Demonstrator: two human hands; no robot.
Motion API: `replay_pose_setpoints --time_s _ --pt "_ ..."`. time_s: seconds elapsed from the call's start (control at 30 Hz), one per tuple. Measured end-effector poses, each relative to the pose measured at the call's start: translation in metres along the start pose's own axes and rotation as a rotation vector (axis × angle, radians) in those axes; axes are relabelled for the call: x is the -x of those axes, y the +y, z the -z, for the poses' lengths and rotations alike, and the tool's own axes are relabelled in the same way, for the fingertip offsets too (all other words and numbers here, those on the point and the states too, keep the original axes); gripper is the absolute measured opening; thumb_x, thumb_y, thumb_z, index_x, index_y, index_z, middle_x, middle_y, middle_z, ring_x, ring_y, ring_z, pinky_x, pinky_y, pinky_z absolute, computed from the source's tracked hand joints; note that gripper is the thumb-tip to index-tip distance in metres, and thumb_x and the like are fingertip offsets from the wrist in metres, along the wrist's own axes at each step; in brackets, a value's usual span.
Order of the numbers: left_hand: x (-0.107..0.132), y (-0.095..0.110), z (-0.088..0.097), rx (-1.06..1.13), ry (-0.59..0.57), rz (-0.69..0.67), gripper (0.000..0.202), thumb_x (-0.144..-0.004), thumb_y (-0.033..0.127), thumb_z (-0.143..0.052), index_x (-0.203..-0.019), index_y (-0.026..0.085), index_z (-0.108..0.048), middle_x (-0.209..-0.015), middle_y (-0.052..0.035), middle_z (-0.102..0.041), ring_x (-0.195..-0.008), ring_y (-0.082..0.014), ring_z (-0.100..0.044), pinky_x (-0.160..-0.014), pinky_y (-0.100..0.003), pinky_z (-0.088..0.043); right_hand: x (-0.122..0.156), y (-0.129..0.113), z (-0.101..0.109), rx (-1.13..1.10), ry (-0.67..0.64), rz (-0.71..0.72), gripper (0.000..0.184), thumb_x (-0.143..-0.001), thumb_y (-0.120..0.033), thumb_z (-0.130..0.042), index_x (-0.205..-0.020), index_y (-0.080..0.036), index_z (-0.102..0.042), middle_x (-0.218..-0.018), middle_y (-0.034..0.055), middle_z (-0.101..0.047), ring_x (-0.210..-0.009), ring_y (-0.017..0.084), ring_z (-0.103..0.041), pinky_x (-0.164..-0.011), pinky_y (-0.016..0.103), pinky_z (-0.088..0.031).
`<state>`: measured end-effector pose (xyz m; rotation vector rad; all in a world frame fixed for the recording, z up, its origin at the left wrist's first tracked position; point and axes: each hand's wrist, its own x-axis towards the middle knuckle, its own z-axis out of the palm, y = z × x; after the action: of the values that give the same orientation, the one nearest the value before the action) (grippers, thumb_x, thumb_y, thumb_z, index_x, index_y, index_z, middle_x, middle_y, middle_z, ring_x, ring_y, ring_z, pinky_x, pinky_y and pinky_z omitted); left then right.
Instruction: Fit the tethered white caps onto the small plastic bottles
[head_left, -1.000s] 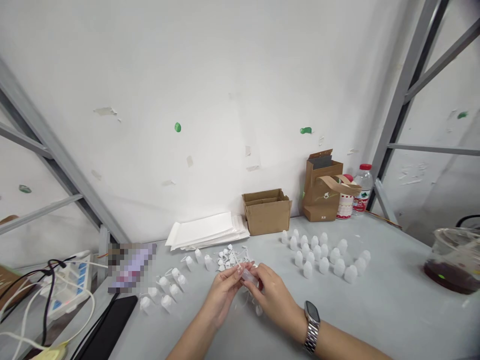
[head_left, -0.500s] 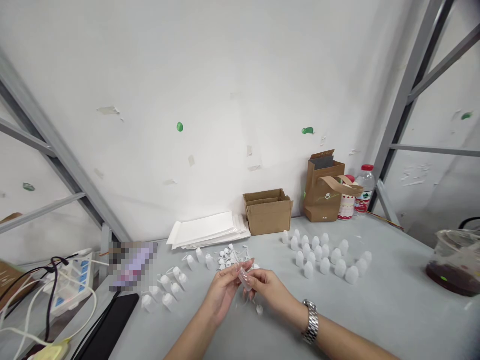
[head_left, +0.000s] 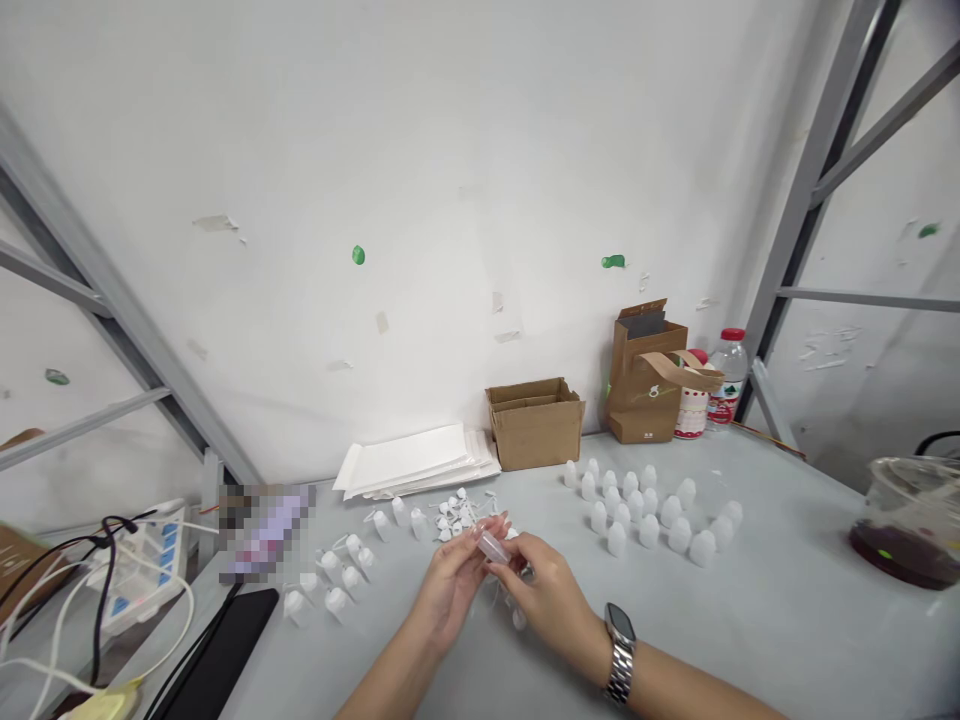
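Observation:
My left hand and my right hand meet above the grey table, both pinching a small translucent plastic bottle at its two ends. Thin white tethers hang below the fingers. Just beyond my fingertips lies a heap of white tethered caps. Several white plastic bottles with tethers lie left of my left hand. Several white capped bottles stand in loose rows to the right. A small white piece lies under my right hand.
A cardboard box, stacked white envelopes, a paper bag and a water bottle line the wall. A cup with dark liquid stands right. A power strip, cables and a black tablet are left.
The small bottle has tipped from steep to flatter between my fingers. My right wrist has rolled, turning the watch face back into view.

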<state>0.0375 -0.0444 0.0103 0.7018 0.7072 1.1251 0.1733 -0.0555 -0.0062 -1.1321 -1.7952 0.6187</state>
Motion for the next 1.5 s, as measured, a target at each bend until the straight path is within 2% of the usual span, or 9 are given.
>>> replay_pose_setpoints --time_s 0.17,0.33,0.47,0.6,0.87,1.0,1.1,1.23,1.5 --pt "0.001 -0.002 -0.001 0.034 -0.012 0.004 0.027 -0.076 0.027 -0.055 -0.098 0.014 -0.065 -0.115 -0.0108 -0.060 -0.113 -0.0260 -0.048 -0.095 -0.038 -0.036 0.002 0.002 -0.002 0.054 0.037 0.065 0.015 -0.080 -0.028 -0.049 -0.075 -0.016 -0.056 -0.072 0.0071 -0.058 -0.068 0.019 -0.051 -0.066 0.033 -0.042" --pt "-0.004 -0.003 0.005 0.004 0.014 0.021 0.026 -0.074 0.028 -0.058 -0.093 0.012 -0.066 -0.111 -0.0118 -0.062 -0.107 -0.0252 -0.053 -0.094 -0.036 -0.037 -0.011 -0.002 0.003 -0.557 -0.158 -0.331 0.033 -0.071 -0.046 -0.058 -0.064 -0.014 -0.055 -0.057 0.0015 -0.057 -0.051 0.013 -0.052 -0.054 0.027 -0.042" --pt "-0.007 0.001 0.008 -0.003 0.007 0.012 0.026 -0.073 0.030 -0.059 -0.089 0.011 -0.067 -0.104 -0.0132 -0.066 -0.104 -0.0238 -0.055 -0.092 -0.033 -0.037 -0.017 0.000 0.006 -0.861 -0.228 -0.415 0.040 -0.067 -0.051 -0.061 -0.061 -0.011 -0.057 -0.058 0.0041 -0.061 -0.050 0.011 -0.053 -0.055 0.026 -0.041" --pt "-0.006 0.004 0.008 -0.041 0.029 -0.029 0.027 -0.072 0.033 -0.061 -0.083 0.010 -0.068 -0.096 -0.0138 -0.068 -0.099 -0.0251 -0.058 -0.091 -0.036 -0.037 -0.016 0.004 0.004 -0.924 -0.270 -0.443 0.041 -0.064 -0.050 -0.064 -0.064 -0.010 -0.059 -0.059 0.0065 -0.064 -0.049 0.011 -0.054 -0.055 0.025 -0.040" --pt "-0.004 -0.001 0.004 -0.008 -0.016 0.003 0.025 -0.074 0.028 -0.059 -0.092 0.012 -0.066 -0.111 -0.0121 -0.062 -0.108 -0.0240 -0.052 -0.095 -0.035 -0.036 -0.012 0.003 -0.001 -1.013 -0.222 -0.469 0.032 -0.063 -0.041 -0.069 -0.062 -0.010 -0.062 -0.059 0.0042 -0.063 -0.050 0.009 -0.051 -0.054 0.023 -0.038" --pt "-0.005 -0.002 0.005 0.035 -0.051 0.035 0.024 -0.074 0.027 -0.058 -0.092 0.012 -0.066 -0.113 -0.0119 -0.061 -0.111 -0.0236 -0.050 -0.095 -0.035 -0.036 -0.012 0.004 0.000 -1.180 -0.322 -0.513 0.030 -0.065 -0.037 -0.069 -0.062 -0.008 -0.063 -0.058 0.0054 -0.062 -0.048 0.008 -0.050 -0.052 0.021 -0.036" --pt "-0.005 0.001 0.007 0.009 -0.020 0.020 0.025 -0.071 0.026 -0.062 -0.091 0.012 -0.066 -0.111 -0.0127 -0.062 -0.112 -0.0235 -0.049 -0.096 -0.033 -0.035 -0.015 0.004 0.002 -1.103 -0.364 -0.492 0.038 -0.066 -0.045 -0.065 -0.064 -0.008 -0.062 -0.061 0.0074 -0.063 -0.047 0.009 -0.052 -0.052 0.024 -0.039" --pt "-0.005 0.003 0.009 -0.032 0.045 0.002 0.026 -0.067 0.026 -0.066 -0.089 0.011 -0.067 -0.107 -0.0130 -0.064 -0.107 -0.0241 -0.053 -0.092 -0.032 -0.037 -0.018 0.002 0.000 -0.847 -0.277 -0.412 0.044 -0.061 -0.054 -0.065 -0.071 -0.011 -0.059 -0.066 0.0037 -0.062 -0.048 0.010 -0.053 -0.053 0.026 -0.041" --pt "-0.004 -0.005 0.005 -0.098 -0.066 -0.010 0.030 -0.072 0.025 -0.061 -0.097 0.010 -0.065 -0.108 -0.0150 -0.063 -0.097 -0.0246 -0.058 -0.085 -0.033 -0.040 -0.013 0.007 -0.003 -0.547 -0.146 -0.313 0.037 -0.069 -0.051 -0.058 -0.070 -0.014 -0.055 -0.056 -0.0021 -0.053 -0.048 0.010 -0.048 -0.049 0.023 -0.039"
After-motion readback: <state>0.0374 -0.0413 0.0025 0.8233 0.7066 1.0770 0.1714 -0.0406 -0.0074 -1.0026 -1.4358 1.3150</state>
